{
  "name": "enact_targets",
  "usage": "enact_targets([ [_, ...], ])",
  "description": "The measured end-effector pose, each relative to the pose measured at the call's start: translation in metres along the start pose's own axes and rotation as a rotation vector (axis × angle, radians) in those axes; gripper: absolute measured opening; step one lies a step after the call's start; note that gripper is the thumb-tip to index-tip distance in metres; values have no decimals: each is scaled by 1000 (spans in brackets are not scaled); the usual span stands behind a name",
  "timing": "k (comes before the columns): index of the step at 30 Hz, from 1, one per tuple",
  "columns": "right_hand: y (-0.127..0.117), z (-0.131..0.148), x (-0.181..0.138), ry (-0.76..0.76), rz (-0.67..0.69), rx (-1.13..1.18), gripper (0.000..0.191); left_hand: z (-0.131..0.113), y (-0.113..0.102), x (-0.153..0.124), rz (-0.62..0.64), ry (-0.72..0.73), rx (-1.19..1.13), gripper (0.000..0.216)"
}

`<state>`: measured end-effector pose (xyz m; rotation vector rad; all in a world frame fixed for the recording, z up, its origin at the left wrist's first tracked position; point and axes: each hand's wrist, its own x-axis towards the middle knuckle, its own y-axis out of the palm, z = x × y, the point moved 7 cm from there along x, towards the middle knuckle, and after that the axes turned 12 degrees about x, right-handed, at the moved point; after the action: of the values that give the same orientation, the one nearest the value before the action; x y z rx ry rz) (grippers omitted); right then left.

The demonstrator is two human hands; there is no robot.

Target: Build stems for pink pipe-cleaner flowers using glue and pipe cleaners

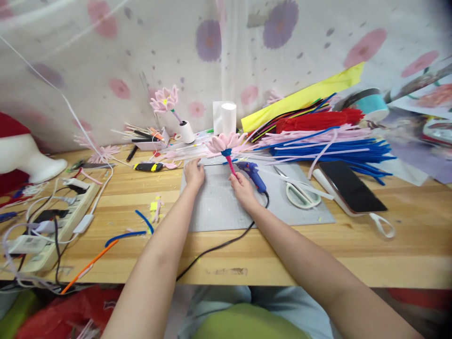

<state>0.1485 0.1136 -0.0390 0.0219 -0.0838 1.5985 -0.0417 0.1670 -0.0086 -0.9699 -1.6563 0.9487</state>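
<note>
My right hand (243,190) is closed round the pink stem of a pipe-cleaner flower (226,142), which stands upright with pale pink petals and a blue collar under the bloom. Resting on the left part of the grey cutting mat (215,212), my left hand (194,174) holds nothing that shows; its fingers lie loosely forward. A blue glue gun (254,176) lies just beyond my right hand, its black cord running down over the mat. Scissors (302,194) with pale handles lie to the right of the gun.
Bundles of blue pipe cleaners (328,153) and red ones fill the back right, near a phone (353,187). Another pink flower (165,100) stands in a small white holder (187,133). A utility knife (148,167) and a cable-crowded power strip (70,221) are on the left.
</note>
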Motion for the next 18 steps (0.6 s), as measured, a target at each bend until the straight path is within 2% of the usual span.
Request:
enact_targets([
  [3,0,0,0,-5,2,-10,24,10,-9,-9,-21,-83,48,30],
  [5,0,1,0,-12,2,-21,24,6,-13,-19,-17,-51,48,31],
  [7,1,1,0,-23,10,-24,24,-9,-15,-34,-2,54,-4,25],
  [9,1,1,1,-44,13,-23,23,-32,-14,-53,33,217,-94,21],
  [13,2,1,2,-103,25,14,21,-72,-12,-96,108,482,-159,33],
  [15,5,-1,2,-104,68,41,21,-76,-14,-112,107,561,-123,37],
  [18,9,1,-1,-119,116,41,24,-53,-24,-120,54,591,-54,38],
])
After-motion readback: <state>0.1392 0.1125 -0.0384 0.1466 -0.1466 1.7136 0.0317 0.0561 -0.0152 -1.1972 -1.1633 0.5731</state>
